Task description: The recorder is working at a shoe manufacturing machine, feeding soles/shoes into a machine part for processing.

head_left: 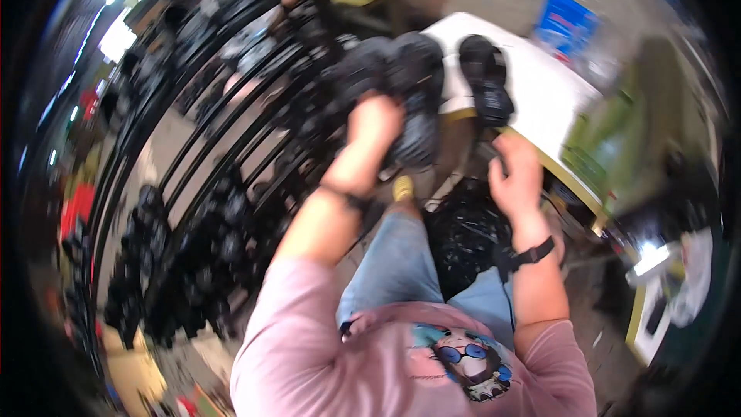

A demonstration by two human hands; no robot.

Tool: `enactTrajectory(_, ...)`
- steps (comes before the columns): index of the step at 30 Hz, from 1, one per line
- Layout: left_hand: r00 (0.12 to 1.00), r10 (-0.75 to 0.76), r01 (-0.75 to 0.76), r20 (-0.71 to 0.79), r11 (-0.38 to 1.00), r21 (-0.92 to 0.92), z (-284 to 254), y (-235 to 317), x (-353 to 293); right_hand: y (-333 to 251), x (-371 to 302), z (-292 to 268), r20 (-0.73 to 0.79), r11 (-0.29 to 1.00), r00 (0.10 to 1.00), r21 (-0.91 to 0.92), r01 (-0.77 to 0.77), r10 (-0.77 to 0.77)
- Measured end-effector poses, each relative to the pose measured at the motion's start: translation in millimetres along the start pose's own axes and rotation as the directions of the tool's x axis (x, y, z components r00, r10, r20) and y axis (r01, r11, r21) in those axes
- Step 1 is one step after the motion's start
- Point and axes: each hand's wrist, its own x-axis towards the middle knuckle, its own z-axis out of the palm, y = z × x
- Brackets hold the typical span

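My left hand is closed at the edge of a pair of black shoes, gripping them between the rack and the table; motion blurs its fingers. Another single black shoe rests on the white tabletop, its near end at the table's edge. Just short of that end is my right hand, empty, with the thumb apart from the fingers.
On the left stands a black tubular rack with many black shoes around it. A black plastic bag lies by my legs. Beyond the table is a blue package; green material lies along its right side.
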Motion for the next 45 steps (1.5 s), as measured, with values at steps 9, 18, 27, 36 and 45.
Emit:
enactTrajectory(9, 0.984, -0.163, 0.177, 0.069, 0.88, -0.441, 102.8, 58.1, 120.5, 62.9, 54.3, 87.9, 0.18, 0.816, 0.926, -0.547, -0.187, 0.332)
enactTrajectory(18, 0.659, 0.352, -0.748, -0.665, 0.4, -0.53, 128.5, -0.7, -77.0, 69.9, 45.9, 67.3, 0.139, 0.828, 0.954, -0.54, -0.152, 0.265)
enactTrajectory(27, 0.788, -0.439, 0.615, 0.431, 0.53, -0.585, 310.7, -235.2, -99.3, -40.7, 19.0, 141.9, 0.248, 0.929, 0.914, -0.109, 0.355, -0.32)
enactTrajectory(36, 0.184, -0.338, 0.821, 0.923, -0.464, -0.334, 549.4, -345.1, -10.3, -6.9, 6.1, 216.7, 0.487, 0.663, 0.608, -0.076, 0.745, -0.627)
enactTrajectory(45, 0.128, -0.499, 0.44, 0.857, -0.746, -0.5, 610.6, -357.8, 3.1, 1.2, -14.5, 254.4, 0.469, 0.448, 0.561, -0.338, 0.827, -0.682)
